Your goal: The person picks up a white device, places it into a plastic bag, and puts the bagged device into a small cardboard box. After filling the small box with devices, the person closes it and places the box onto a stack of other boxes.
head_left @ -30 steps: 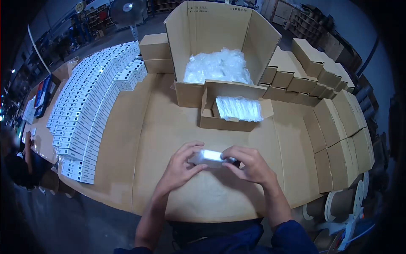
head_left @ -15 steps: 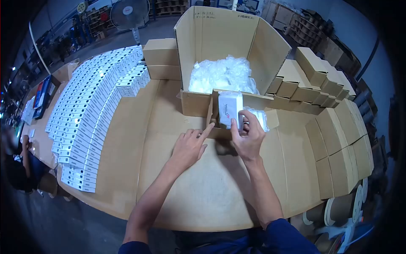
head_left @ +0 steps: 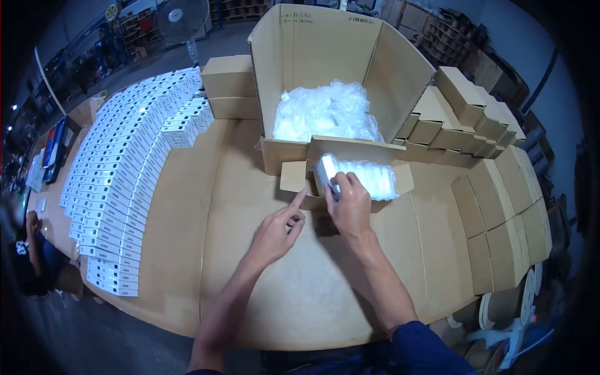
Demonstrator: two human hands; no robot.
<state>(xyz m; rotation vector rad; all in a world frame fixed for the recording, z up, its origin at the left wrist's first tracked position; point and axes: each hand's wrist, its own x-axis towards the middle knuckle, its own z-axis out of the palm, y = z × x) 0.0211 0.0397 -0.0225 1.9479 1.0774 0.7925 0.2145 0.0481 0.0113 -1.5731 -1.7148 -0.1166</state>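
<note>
The right hand's (head_left: 351, 203) thumb and fingers pinch the near end of a white packet (head_left: 326, 170), which appears to be wrapped in clear film; the outer fingers are folded in, and how far the thumb reaches round the packet cannot be told. The packet is inside a small open carton (head_left: 292, 177), at the left end of a close row of similar wrapped packets (head_left: 374, 180), and leans slightly. The left hand (head_left: 275, 233) holds nothing: its index finger stretches toward the carton's front left rim, the other fingers loosely curled and the thumb apart; whether the fingertip touches the cardboard is unclear. The packet looks light and fairly stiff at its core, with a soft, slippery skin, so a light pinch across its two broad faces, near the end, would suit it; squeezing hard could make the film slide or dent what is inside. Behind the carton, a tall box (head_left: 325, 47) holds a heap of crumpled clear wrap (head_left: 328, 112). White boxes (head_left: 115, 175) rise in stacks on the left, brown cartons (head_left: 500, 219) on the right, all on a cardboard-covered table (head_left: 300, 306). At far left sits another person (head_left: 31, 250).
</note>
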